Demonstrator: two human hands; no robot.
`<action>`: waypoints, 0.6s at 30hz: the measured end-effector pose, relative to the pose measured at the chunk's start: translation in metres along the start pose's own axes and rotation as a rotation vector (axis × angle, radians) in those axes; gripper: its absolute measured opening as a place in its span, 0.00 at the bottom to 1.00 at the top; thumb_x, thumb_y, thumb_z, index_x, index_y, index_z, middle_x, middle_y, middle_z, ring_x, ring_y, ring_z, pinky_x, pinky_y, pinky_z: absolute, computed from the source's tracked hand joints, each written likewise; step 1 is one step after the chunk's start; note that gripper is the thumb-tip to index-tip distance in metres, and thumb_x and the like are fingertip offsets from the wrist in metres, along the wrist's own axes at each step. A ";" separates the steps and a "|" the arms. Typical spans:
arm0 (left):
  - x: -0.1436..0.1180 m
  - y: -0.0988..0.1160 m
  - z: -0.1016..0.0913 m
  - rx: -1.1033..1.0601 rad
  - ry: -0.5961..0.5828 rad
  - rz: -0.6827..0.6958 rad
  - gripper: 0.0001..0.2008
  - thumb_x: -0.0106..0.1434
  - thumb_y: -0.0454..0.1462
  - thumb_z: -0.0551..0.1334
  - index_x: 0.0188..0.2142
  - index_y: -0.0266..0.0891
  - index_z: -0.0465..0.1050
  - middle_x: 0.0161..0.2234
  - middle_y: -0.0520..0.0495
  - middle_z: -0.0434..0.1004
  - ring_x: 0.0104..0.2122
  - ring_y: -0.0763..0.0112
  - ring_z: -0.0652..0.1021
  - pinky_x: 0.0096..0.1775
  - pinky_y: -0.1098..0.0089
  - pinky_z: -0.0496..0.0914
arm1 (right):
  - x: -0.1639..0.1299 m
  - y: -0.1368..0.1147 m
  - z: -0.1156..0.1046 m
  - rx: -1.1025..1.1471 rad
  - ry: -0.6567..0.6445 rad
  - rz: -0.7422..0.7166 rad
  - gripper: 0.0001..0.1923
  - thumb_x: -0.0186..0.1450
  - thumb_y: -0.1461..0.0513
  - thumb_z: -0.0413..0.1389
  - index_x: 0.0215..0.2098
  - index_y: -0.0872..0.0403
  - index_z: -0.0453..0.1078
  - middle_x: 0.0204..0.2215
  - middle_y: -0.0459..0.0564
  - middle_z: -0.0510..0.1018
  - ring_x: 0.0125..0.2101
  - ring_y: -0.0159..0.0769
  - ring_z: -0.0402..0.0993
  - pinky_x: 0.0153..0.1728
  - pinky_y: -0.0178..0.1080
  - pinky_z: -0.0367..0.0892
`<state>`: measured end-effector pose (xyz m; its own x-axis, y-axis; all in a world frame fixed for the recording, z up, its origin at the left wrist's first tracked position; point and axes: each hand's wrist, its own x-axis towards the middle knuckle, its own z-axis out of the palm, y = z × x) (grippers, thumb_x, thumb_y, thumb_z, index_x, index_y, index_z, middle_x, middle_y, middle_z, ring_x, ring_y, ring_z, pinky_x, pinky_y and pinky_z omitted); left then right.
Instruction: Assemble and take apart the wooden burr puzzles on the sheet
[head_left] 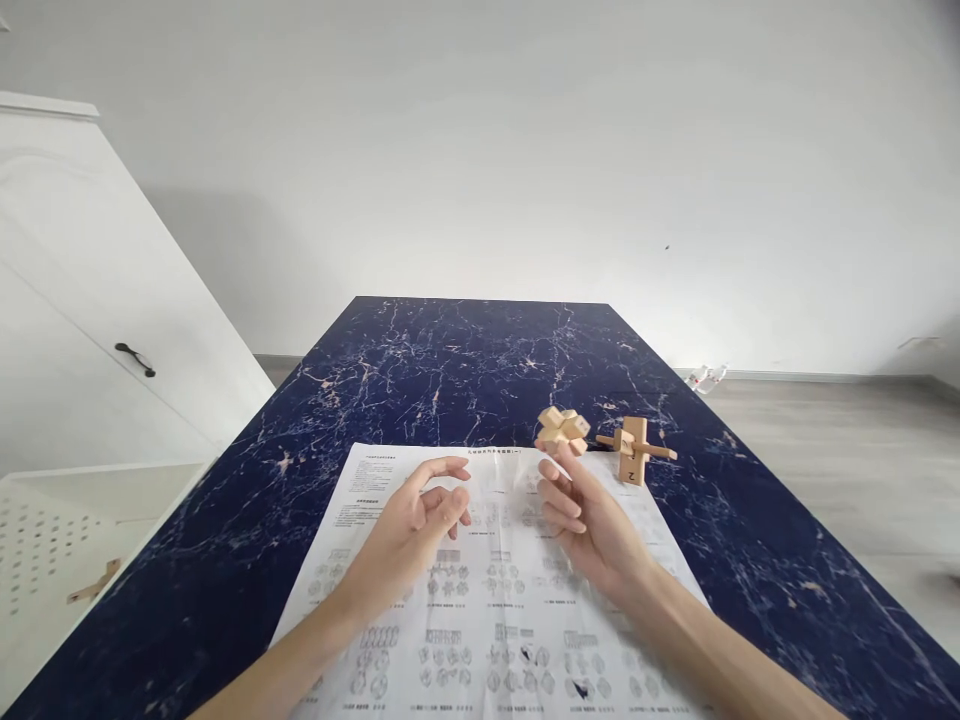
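Note:
An interlocking wooden burr puzzle, pale and knobbly, sits at the far edge of a printed instruction sheet. My right hand is just in front of it, index finger stretched to its near side; whether the fingertip touches it I cannot tell. The other fingers of that hand are loosely bent, with nothing in them. To the right stands a second wooden puzzle, cross-shaped and marked with a number. Over the left half of the sheet hovers my left hand, fingers apart and half curled, holding nothing.
The sheet lies on a dark blue marbled table set near a grey wall. At lower left, a white perforated basket holds another wooden piece. A white cabinet is on the left. Clear bottles stand beyond the right edge.

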<state>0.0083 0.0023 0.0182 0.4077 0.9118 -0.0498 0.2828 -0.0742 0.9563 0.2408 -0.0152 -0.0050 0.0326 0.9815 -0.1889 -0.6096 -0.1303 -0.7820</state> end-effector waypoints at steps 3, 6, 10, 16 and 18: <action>0.001 0.002 0.001 0.015 0.010 -0.020 0.27 0.73 0.60 0.58 0.60 0.45 0.72 0.33 0.49 0.80 0.31 0.65 0.78 0.37 0.65 0.76 | 0.002 0.001 -0.004 0.024 0.023 -0.008 0.21 0.64 0.48 0.71 0.47 0.47 0.72 0.29 0.40 0.69 0.18 0.25 0.46 0.12 0.29 0.47; 0.001 0.003 0.001 0.018 0.016 -0.051 0.26 0.73 0.59 0.59 0.58 0.45 0.73 0.31 0.50 0.78 0.31 0.65 0.78 0.33 0.67 0.74 | -0.006 0.004 0.003 -0.023 -0.055 0.111 0.21 0.64 0.48 0.72 0.45 0.50 0.73 0.29 0.40 0.71 0.17 0.23 0.48 0.13 0.29 0.44; 0.001 0.005 0.002 0.025 -0.017 -0.052 0.21 0.73 0.57 0.60 0.51 0.46 0.76 0.28 0.52 0.74 0.31 0.65 0.77 0.34 0.67 0.73 | -0.016 0.006 0.014 -0.154 -0.291 0.182 0.21 0.69 0.46 0.67 0.33 0.53 0.69 0.24 0.40 0.70 0.16 0.22 0.53 0.17 0.31 0.50; 0.000 0.009 0.003 0.069 -0.076 -0.014 0.19 0.75 0.54 0.59 0.41 0.44 0.77 0.27 0.53 0.72 0.29 0.68 0.74 0.31 0.70 0.69 | -0.018 0.008 0.015 -0.472 -0.397 0.079 0.20 0.73 0.45 0.61 0.37 0.52 0.71 0.24 0.40 0.73 0.18 0.26 0.62 0.21 0.34 0.57; -0.001 0.011 0.004 0.082 -0.085 0.002 0.19 0.75 0.54 0.59 0.39 0.43 0.77 0.27 0.52 0.72 0.28 0.68 0.73 0.30 0.70 0.68 | -0.020 0.010 0.017 -0.624 -0.387 0.030 0.20 0.74 0.45 0.59 0.37 0.52 0.70 0.24 0.41 0.73 0.19 0.27 0.64 0.23 0.34 0.59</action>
<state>0.0148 -0.0007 0.0273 0.4799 0.8741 -0.0754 0.3504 -0.1122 0.9299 0.2208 -0.0334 0.0004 -0.3293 0.9406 -0.0826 -0.0377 -0.1005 -0.9942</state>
